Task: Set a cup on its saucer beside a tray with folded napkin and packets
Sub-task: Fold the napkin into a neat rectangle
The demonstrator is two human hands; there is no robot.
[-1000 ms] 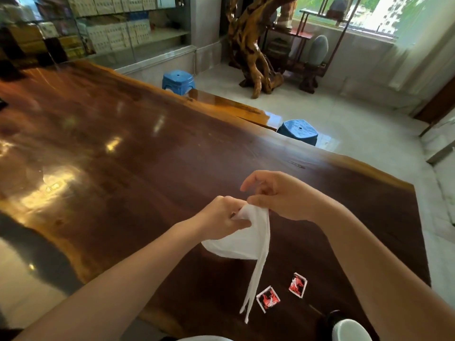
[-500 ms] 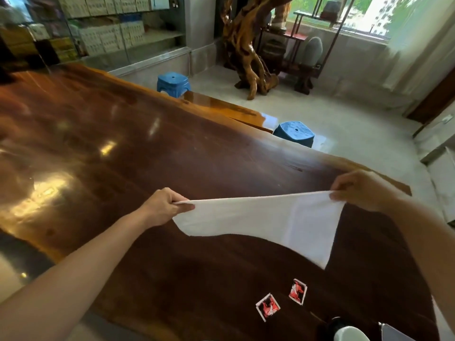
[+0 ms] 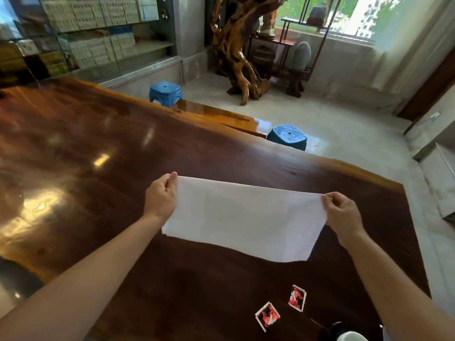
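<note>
Head view: the left hand (image 3: 161, 199) and right hand (image 3: 343, 214) each pinch an upper corner of the white napkin (image 3: 246, 217), held taut above the tabletop (image 3: 98, 148), clear of the two packets (image 3: 267, 316). Recommended: keep edges aligned and tension even when folding. The napkin appears thin, clean, faintly creased.

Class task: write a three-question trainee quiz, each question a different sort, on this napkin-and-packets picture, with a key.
1. True or false: the napkin lies folded flat on the table.
2. How many red packets lie on the table?
3. The left hand grips the napkin's: A) far corner B) middle C) near edge.

Key:
1. False: it is held spread between the left hand and the right hand.
2. Two: one packet and another, near the right forearm.
3. A.
</note>
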